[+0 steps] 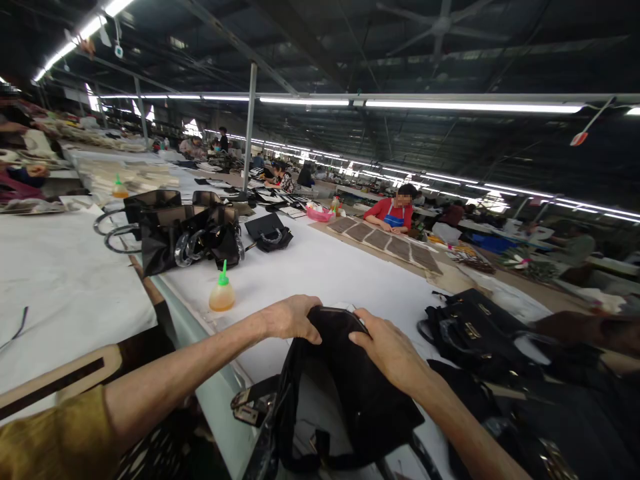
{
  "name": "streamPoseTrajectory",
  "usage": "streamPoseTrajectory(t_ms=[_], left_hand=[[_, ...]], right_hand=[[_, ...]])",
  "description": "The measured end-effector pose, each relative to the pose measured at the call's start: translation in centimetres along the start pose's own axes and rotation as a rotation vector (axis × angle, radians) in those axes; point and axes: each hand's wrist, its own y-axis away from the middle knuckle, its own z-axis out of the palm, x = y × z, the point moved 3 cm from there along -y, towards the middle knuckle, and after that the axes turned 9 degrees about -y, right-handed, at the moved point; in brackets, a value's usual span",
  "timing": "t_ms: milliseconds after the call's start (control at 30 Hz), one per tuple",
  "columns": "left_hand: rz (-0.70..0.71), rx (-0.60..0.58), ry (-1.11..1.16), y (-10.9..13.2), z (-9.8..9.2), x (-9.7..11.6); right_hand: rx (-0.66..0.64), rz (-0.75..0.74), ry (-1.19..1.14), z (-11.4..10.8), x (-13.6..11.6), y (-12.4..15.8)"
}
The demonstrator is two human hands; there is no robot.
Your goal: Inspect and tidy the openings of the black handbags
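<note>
A black handbag (380, 413) stands open in front of me at the table's near edge, its dark lining and pale inner bottom showing. My left hand (295, 319) pinches the bag's far upper edge, thumb on the inner side. A short way to the right, my right hand (385, 343) grips the same edge, thumb inside and fingers behind it. Between the hands the rim is pulled fairly straight. A strap with metal hardware (250, 403) hangs out at the bag's left side. The fingertips behind the rim are hidden.
A glue bottle (222, 293) with a green nozzle stands left of my hands. Several black handbags (190, 227) are grouped behind it, and more black bags (475, 327) lie at the right. A co-worker in red (393, 212) leans over brown panels (385, 245) across the white table (320, 267).
</note>
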Motion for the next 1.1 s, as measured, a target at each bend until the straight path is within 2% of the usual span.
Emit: streamPoseTrajectory(t_ms=[200,333,467,633,800,867,967,1100], left_hand=[[-0.091,0.107,-0.064,-1.3,0.2,0.6],[-0.097,0.188,-0.107,-2.0,0.2,0.3],[-0.059,0.221,-0.048,-2.4,0.6,-0.4],[-0.027,0.261,-0.053,-2.4,0.5,-0.4],[-0.034,0.248,-0.030,-2.5,0.4,-0.3],[-0.031,0.237,0.007,-2.5,0.5,-0.4],[-0.029,0.235,0.090,-2.6,0.7,-0.6],[0.015,0.167,0.267,-2.1,0.5,-0.7]], right_hand=[[0.066,-0.096,-0.066,-0.1,-0.5,-2.1],[0.048,-0.177,-0.057,0.0,-0.6,-2.8],[0.069,-0.221,0.007,0.0,-0.3,-3.1],[0.072,-0.199,0.190,0.4,-0.2,-3.4],[0.073,-0.191,0.197,0.3,-0.7,-3.6],[0.026,-0.232,0.146,0.4,-1.1,-3.8],[-0.069,-0.273,0.076,0.8,-1.7,-4.1],[-0.060,-0.215,0.098,0.7,-1.7,-4.5]])
